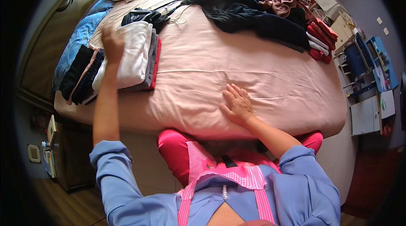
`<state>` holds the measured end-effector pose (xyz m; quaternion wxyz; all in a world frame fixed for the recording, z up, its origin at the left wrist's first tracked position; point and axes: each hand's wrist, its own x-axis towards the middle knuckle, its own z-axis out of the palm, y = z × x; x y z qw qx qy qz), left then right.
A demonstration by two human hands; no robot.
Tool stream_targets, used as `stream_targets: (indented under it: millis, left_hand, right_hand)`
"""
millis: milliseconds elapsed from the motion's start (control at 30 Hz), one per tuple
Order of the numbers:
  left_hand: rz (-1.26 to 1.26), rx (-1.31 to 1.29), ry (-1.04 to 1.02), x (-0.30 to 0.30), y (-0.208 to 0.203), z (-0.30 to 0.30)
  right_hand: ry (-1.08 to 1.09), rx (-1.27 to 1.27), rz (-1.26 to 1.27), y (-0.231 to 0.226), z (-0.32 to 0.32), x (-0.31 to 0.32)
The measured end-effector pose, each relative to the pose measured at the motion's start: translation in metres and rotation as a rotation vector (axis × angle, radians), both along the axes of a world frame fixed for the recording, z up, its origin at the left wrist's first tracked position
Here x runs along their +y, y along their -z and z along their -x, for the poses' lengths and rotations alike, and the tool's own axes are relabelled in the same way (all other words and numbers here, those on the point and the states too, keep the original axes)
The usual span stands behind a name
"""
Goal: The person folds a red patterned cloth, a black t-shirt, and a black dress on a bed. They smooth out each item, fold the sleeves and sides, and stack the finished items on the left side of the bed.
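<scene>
At frame left, folded clothes (134, 56) are already stacked, while a top-centre dark garment heap (232, 4) lies unfolded, right hand (238, 106) spread, left hand (112, 43) too blurred to tell.

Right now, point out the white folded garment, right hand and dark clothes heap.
White folded garment (134, 56), head view: middle of its broad face.
Right hand (238, 105), head view: its back.
Dark clothes heap (237, 4), head view: near its middle.

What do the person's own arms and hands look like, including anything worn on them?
Plain blue sleeves, with rolled cuffs, leave the forearms bare. The left hand, blurred, and the right hand are ungloved.
</scene>
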<state>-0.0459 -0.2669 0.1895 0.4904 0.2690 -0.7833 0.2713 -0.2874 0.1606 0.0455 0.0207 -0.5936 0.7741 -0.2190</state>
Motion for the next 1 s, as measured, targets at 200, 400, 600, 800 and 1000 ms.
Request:
stream_targets:
  millis: [200, 400, 600, 800, 1000]
  left_hand:
    - [-0.316, -0.167, 0.342, 0.148, 0.052, 0.172]
    - [-0.64, -0.393, 0.347, 0.155, 0.102, 0.294]
    - [-0.756, -0.639, 0.075, 0.15, 0.089, 0.386]
    - [-0.993, -0.691, -0.06, 0.134, 0.103, 0.407]
    - [-1.078, -0.545, -0.175, 0.142, 0.11, 0.383]
  right_hand:
    - [-0.01, 0.002, 0.028, -0.001, 0.0, 0.002]
    - [-0.059, -0.014, 0.086, 0.003, 0.003, 0.001]
    - [-0.051, -0.072, 0.211, 0.005, 0.011, 0.002]
    - [-0.049, -0.177, 0.309, 0.011, 0.017, -0.002]
    - [-0.037, -0.193, 0.349, 0.01, 0.017, -0.003]
